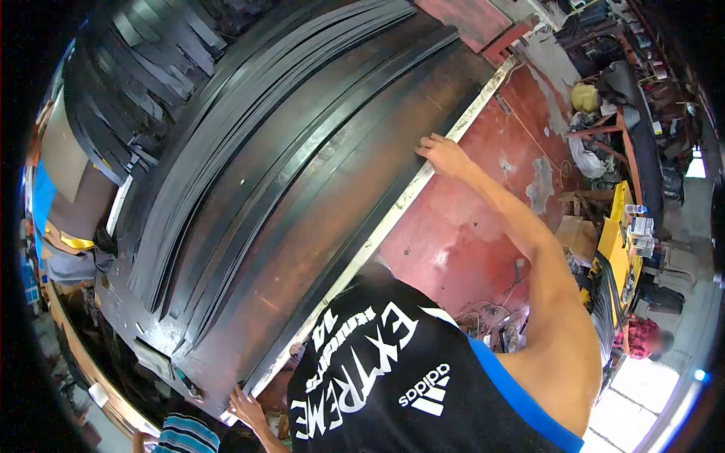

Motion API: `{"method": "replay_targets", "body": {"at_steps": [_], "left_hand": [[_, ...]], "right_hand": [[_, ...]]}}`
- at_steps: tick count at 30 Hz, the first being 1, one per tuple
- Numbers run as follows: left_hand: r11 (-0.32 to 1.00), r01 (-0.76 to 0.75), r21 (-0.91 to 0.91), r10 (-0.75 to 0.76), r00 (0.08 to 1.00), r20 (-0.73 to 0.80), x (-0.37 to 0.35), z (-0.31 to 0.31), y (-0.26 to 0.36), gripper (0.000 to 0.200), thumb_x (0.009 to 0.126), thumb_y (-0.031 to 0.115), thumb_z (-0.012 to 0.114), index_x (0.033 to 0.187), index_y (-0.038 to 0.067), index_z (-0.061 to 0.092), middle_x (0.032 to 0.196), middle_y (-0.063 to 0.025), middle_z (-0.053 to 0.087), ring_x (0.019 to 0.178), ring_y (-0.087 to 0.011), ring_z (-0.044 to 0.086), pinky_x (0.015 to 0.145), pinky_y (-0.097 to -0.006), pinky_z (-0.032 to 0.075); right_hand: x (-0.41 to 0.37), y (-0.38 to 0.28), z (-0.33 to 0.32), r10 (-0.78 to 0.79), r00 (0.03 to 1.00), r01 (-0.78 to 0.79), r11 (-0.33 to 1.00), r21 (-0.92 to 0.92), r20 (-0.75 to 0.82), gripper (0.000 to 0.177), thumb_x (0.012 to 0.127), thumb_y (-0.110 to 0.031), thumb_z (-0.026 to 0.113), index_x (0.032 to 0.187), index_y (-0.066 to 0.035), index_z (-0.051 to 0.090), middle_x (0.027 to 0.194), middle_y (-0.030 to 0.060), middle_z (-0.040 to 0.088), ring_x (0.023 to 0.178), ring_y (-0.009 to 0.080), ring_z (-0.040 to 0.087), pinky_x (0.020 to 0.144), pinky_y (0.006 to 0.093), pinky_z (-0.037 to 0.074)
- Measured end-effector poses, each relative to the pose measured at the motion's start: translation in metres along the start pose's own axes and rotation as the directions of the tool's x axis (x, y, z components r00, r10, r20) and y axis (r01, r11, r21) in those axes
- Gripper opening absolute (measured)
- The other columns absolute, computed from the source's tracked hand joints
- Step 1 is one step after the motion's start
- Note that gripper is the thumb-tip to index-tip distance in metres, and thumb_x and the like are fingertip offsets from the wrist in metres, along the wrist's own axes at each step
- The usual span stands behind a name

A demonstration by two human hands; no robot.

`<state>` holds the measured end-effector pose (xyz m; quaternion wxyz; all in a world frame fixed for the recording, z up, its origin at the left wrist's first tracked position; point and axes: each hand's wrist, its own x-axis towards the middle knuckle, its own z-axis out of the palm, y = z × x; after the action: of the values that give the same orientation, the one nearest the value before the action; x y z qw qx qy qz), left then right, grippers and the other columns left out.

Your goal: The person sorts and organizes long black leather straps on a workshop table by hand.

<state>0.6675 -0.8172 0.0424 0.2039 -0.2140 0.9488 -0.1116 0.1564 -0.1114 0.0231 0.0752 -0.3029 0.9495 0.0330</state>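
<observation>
A long black strip (pixel 355 240) lies along the near edge of a dark, brown-stained work table. My right hand (pixel 445 156) is at the upper right, its fingers curled over the strip and the table's pale edge (pixel 393 215). At the lower left my left hand (pixel 248 411) is bent around the strip's other end, near the table corner. Its thumb side is partly hidden. Further in, narrow dark strips (pixel 291 166) run lengthwise across the table top. Behind them lies a thick stack of grey-black strips (pixel 249 106).
More dark strips (pixel 151 60) are piled at the upper left. A person in a striped shirt (pixel 185 434) is at the lower left. The red floor (pixel 483 211) lies right of the table. A yellow bench (pixel 615 241) with small containers and another person (pixel 646 340) are at far right.
</observation>
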Motion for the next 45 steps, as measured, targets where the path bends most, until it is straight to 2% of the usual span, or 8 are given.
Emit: {"method": "replay_targets", "body": {"at_steps": [6, 9, 12, 15, 25, 35, 43, 45], "left_hand": [[0.996, 0.051, -0.069, -0.052, 0.998, -0.025, -0.002, -0.007, 0.017, 0.06, 0.087, 0.017, 0.069, 0.142, 0.008, 0.047, 0.134, -0.0163, 0.053, 0.122, -0.0334, 0.05, 0.107, -0.0526, 0.034], [0.992, 0.005, -0.128, -0.002, 1.0, 0.022, 0.003, 0.012, 0.01, 0.056, 0.088, 0.014, 0.068, 0.139, 0.005, 0.048, 0.135, -0.0169, 0.052, 0.125, -0.034, 0.049, 0.109, -0.0533, 0.034], [0.991, -0.005, -0.133, 0.007, 1.0, 0.013, 0.004, 0.015, 0.013, 0.051, 0.086, 0.01, 0.068, 0.133, 0.003, 0.051, 0.129, -0.0177, 0.057, 0.122, -0.034, 0.052, 0.111, -0.0534, 0.032], [0.979, -0.043, -0.2, 0.039, 0.999, -0.023, 0.008, 0.015, 0.006, 0.049, 0.082, 0.006, 0.07, 0.129, 0.002, 0.055, 0.12, -0.0186, 0.061, 0.116, -0.035, 0.056, 0.113, -0.0539, 0.032], [0.991, 0.003, -0.134, 0.008, 0.997, 0.08, 0.017, -0.01, 0.025, 0.045, 0.075, 0.011, 0.066, 0.117, 0.0, 0.056, 0.113, -0.0187, 0.061, 0.112, -0.0351, 0.056, 0.114, -0.0522, 0.026], [0.987, 0.159, -0.032, -0.154, 0.981, 0.115, 0.017, -0.017, 0.045, 0.049, 0.075, 0.016, 0.075, 0.116, 0.003, 0.052, 0.115, -0.0154, 0.056, 0.115, -0.035, 0.054, 0.112, -0.0565, 0.027], [0.993, 0.094, -0.077, -0.093, 0.995, 0.025, 0.016, -0.006, 0.035, 0.04, 0.072, 0.007, 0.07, 0.109, 0.001, 0.054, 0.107, -0.0176, 0.06, 0.109, -0.0367, 0.057, 0.111, -0.0557, 0.026], [0.989, 0.139, -0.044, -0.132, 0.98, 0.149, 0.018, -0.006, 0.034, 0.05, 0.074, 0.011, 0.069, 0.121, 0.002, 0.054, 0.121, -0.0157, 0.06, 0.118, -0.0325, 0.056, 0.114, -0.0565, 0.024]], "right_hand": [[0.0, 0.003, -0.003, -0.017, 0.999, 0.019, 0.997, 0.07, -0.028, 0.04, 0.072, -0.003, 0.068, 0.112, -0.007, 0.068, 0.109, 0.0064, 0.06, 0.104, 0.027, 0.058, 0.088, 0.0368, 0.053], [0.0, 0.018, -0.012, -0.024, 0.999, 0.017, 0.982, 0.188, 0.035, 0.043, 0.071, -0.001, 0.068, 0.114, -0.007, 0.067, 0.113, 0.0082, 0.06, 0.109, 0.0302, 0.057, 0.098, 0.0398, 0.05], [0.003, 0.081, 0.012, -0.009, 1.0, 0.01, 0.999, 0.036, -0.013, 0.053, 0.072, 0.004, 0.065, 0.123, -0.007, 0.059, 0.127, 0.0152, 0.056, 0.125, 0.0392, 0.05, 0.115, 0.0466, 0.036], [0.005, 0.116, 0.017, 0.22, 0.975, -0.222, 0.964, -0.146, -0.032, 0.053, 0.074, 0.007, 0.062, 0.125, -0.006, 0.055, 0.131, 0.0167, 0.055, 0.127, 0.0389, 0.05, 0.113, 0.0455, 0.039], [0.009, 0.15, 0.015, 0.117, 0.99, -0.099, 0.971, -0.218, 0.073, 0.036, 0.079, 0.002, 0.059, 0.114, -0.005, 0.055, 0.123, 0.0162, 0.059, 0.116, 0.0365, 0.059, 0.112, 0.0448, 0.041], [-0.004, 0.142, 0.014, 0.035, 0.999, -0.036, 0.977, -0.21, -0.009, 0.042, 0.075, -0.001, 0.064, 0.116, 0.0, 0.06, 0.12, 0.014, 0.062, 0.121, 0.0316, 0.057, 0.117, 0.0416, 0.036], [0.003, 0.148, 0.006, 0.097, 0.98, -0.057, 0.974, -0.218, 0.176, 0.056, 0.073, -0.008, 0.073, 0.126, -0.004, 0.056, 0.13, 0.0128, 0.056, 0.129, 0.038, 0.049, 0.115, 0.0428, 0.037], [0.001, 0.149, 0.008, 0.096, 0.98, -0.058, 0.975, -0.213, 0.177, 0.056, 0.072, -0.009, 0.074, 0.126, -0.004, 0.056, 0.13, 0.0126, 0.056, 0.13, 0.0381, 0.048, 0.114, 0.0432, 0.037]]}}
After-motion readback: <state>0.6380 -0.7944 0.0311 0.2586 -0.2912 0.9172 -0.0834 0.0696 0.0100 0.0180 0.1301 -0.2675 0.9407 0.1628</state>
